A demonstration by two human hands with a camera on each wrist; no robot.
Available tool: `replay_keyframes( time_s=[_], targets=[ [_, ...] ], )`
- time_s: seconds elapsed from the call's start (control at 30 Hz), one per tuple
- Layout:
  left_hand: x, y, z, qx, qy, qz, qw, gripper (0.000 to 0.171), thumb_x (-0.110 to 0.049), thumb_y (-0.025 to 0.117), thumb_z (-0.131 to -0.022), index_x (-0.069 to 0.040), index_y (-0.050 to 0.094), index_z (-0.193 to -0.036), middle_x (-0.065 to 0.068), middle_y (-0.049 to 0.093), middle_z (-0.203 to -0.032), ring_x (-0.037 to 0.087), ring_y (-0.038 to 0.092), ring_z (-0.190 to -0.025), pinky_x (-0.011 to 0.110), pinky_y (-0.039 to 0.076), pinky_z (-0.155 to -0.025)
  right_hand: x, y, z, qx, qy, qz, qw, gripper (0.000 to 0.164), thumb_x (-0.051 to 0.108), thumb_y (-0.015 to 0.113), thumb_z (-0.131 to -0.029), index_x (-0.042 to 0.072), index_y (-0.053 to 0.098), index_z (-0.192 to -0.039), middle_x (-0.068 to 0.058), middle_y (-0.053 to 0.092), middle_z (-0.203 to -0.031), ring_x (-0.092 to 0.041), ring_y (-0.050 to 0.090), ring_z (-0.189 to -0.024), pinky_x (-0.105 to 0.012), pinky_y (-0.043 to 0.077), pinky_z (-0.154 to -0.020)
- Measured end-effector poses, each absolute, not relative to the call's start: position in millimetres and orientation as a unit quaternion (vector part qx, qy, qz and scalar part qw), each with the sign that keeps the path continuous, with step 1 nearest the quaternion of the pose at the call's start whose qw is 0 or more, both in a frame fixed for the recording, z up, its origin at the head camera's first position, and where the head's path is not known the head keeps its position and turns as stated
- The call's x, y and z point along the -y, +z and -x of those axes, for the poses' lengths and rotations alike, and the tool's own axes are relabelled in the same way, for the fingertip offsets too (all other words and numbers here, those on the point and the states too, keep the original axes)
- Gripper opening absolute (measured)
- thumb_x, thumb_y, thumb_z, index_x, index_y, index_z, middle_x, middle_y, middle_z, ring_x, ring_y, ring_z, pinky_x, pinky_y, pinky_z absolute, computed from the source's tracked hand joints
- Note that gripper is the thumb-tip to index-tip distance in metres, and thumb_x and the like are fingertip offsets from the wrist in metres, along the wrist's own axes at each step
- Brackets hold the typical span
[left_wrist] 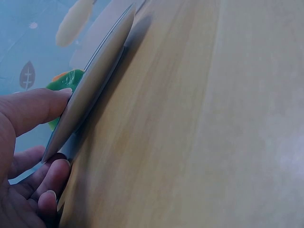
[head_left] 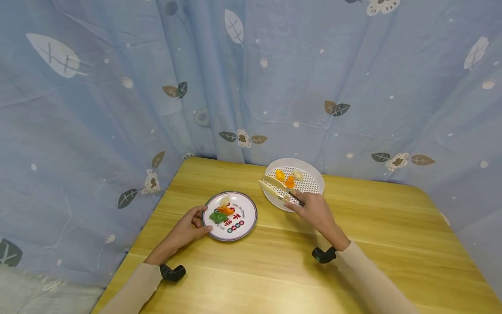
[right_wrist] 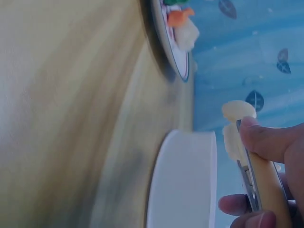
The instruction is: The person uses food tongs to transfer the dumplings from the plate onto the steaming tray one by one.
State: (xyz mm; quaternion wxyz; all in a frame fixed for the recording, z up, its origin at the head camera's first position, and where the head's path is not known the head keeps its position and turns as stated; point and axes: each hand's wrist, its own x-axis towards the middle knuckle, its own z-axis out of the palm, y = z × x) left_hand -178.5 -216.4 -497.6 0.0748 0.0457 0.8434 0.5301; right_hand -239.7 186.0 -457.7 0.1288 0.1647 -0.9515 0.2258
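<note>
My left hand (head_left: 186, 229) pinches the near-left rim of a round white plate (head_left: 249, 213) printed with red characters, thumb on top and fingers below. On that plate lie a green pepper-like piece (head_left: 218, 217), an orange piece (head_left: 225, 210) and a whitish piece (head_left: 225, 201). My right hand (head_left: 317, 213) grips a pair of tongs (head_left: 270, 188) with cream-coloured tips, held over the left part of a white perforated tray (head_left: 316, 186). The tips stand apart, nothing between them. In the tray sit a yellow piece (head_left: 280, 175), an orange piece (head_left: 290, 182) and a whitish piece (head_left: 298, 175).
Plate and tray share a wooden table (head_left: 243, 279), the tray farther back and to the right. A blue patterned curtain (head_left: 290, 87) hangs right behind the table's back edge and along its left side. Black wrist cameras (head_left: 172, 273) sit under both forearms.
</note>
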Motion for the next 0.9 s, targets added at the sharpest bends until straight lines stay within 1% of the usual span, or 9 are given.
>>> replay_keyframes(
  time_s=[0.17,0.23,0.33,0.4,0.47,0.53,0.63,0.77,0.9],
  targets=[
    [219,-505,182,-0.845,0.528,-0.047,0.072,0.067,-0.017,0.075,-0.084,-0.011,0.041,-0.141,0.016,0.046,-0.113,0.028,0.043,-0.090,0.026,0.037,-0.068,-177,-461,231,0.944,0.229,-0.195,0.134,0.056,0.054,0.072,-0.078,0.016,0.067,-0.120,0.007,0.047,-0.056,-0.010,0.038,-0.053,-0.028,0.032,-0.048],
    [221,-513,186,-0.847,0.525,-0.043,0.072,0.067,-0.021,0.076,-0.083,-0.014,0.041,-0.140,0.013,0.046,-0.113,0.025,0.043,-0.089,0.027,0.038,-0.069,-174,-463,228,0.942,0.227,-0.206,0.137,0.057,0.054,0.072,-0.078,0.016,0.067,-0.120,0.007,0.053,-0.059,-0.010,0.039,-0.053,-0.028,0.032,-0.049],
    [224,-520,189,-0.849,0.522,-0.042,0.069,0.067,-0.026,0.077,-0.082,-0.018,0.043,-0.139,0.010,0.047,-0.113,0.022,0.043,-0.088,0.027,0.038,-0.070,-169,-465,224,0.936,0.223,-0.227,0.148,0.056,0.053,0.073,-0.077,0.017,0.068,-0.120,0.005,0.068,-0.076,-0.009,0.045,-0.057,-0.028,0.038,-0.054],
    [224,-522,190,-0.848,0.523,-0.044,0.068,0.067,-0.027,0.077,-0.081,-0.018,0.043,-0.139,0.009,0.047,-0.113,0.022,0.043,-0.088,0.028,0.039,-0.070,-166,-467,222,0.932,0.222,-0.241,0.154,0.054,0.052,0.074,-0.077,0.018,0.070,-0.118,0.004,0.070,-0.081,-0.008,0.046,-0.059,-0.028,0.039,-0.056],
    [224,-522,190,-0.848,0.524,-0.043,0.067,0.067,-0.027,0.078,-0.081,-0.019,0.044,-0.138,0.009,0.047,-0.112,0.023,0.043,-0.088,0.028,0.039,-0.070,-163,-468,220,0.930,0.218,-0.254,0.151,0.046,0.052,0.073,-0.077,0.020,0.073,-0.111,0.008,0.066,-0.075,-0.007,0.046,-0.060,-0.028,0.039,-0.057],
    [224,-522,190,-0.848,0.525,-0.043,0.068,0.067,-0.026,0.077,-0.081,-0.019,0.044,-0.138,0.009,0.047,-0.112,0.023,0.044,-0.089,0.028,0.039,-0.071,-161,-469,218,0.929,0.218,-0.264,0.141,0.036,0.053,0.073,-0.078,0.023,0.073,-0.099,0.013,0.053,-0.063,-0.007,0.042,-0.057,-0.027,0.036,-0.054],
    [224,-522,190,-0.847,0.526,-0.042,0.069,0.066,-0.025,0.077,-0.081,-0.019,0.044,-0.138,0.009,0.047,-0.113,0.023,0.043,-0.089,0.028,0.039,-0.071,-159,-472,216,0.926,0.214,-0.284,0.126,0.031,0.054,0.071,-0.079,0.024,0.067,-0.087,0.014,0.036,-0.058,-0.006,0.038,-0.056,-0.026,0.032,-0.052],
    [223,-521,189,-0.846,0.527,-0.041,0.071,0.066,-0.023,0.077,-0.082,-0.018,0.043,-0.139,0.010,0.047,-0.114,0.023,0.043,-0.088,0.027,0.039,-0.071,-157,-477,213,0.924,0.204,-0.305,0.111,0.041,0.055,0.071,-0.078,0.022,0.073,-0.101,0.015,0.032,-0.058,-0.005,0.035,-0.055,-0.024,0.029,-0.049],
    [220,-510,185,-0.844,0.530,-0.044,0.073,0.067,-0.018,0.075,-0.084,-0.012,0.041,-0.141,0.015,0.046,-0.115,0.027,0.043,-0.089,0.027,0.038,-0.070,-153,-483,211,0.920,0.197,-0.320,0.111,0.048,0.056,0.071,-0.078,0.022,0.072,-0.112,0.014,0.035,-0.058,-0.004,0.035,-0.056,-0.023,0.029,-0.049]
  ],
)
